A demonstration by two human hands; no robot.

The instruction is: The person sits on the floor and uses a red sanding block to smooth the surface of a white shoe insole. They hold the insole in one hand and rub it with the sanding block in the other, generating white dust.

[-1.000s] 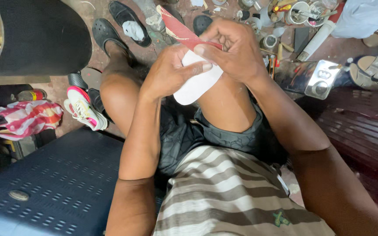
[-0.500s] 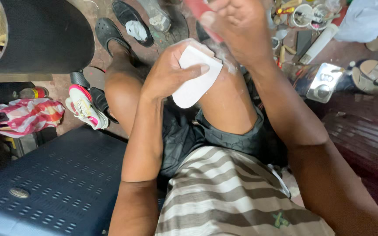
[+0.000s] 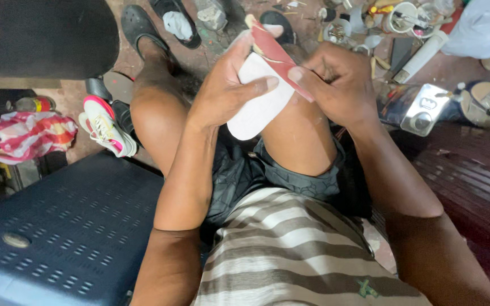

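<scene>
My left hand (image 3: 225, 85) grips a white shoe sole (image 3: 256, 102), holding it over my knees with the thumb pressed across its face. My right hand (image 3: 336, 82) pinches a strip of red sandpaper (image 3: 276, 54) that lies against the sole's upper right edge. Both hands are close together above my right knee (image 3: 299, 136). The far end of the sole is hidden behind my left fingers.
A dark blue perforated plastic stool (image 3: 58, 226) stands at lower left. A white and pink sneaker (image 3: 106, 124), a striped bag (image 3: 24, 136), black sandals (image 3: 171, 22) and several tins and tools (image 3: 404, 22) lie on the floor. A silver metal object (image 3: 421, 110) sits right.
My right hand, which had lifted toward the top of the view, has come back down onto the sole with the red sandpaper. The left hand kept its hold on the sole.
</scene>
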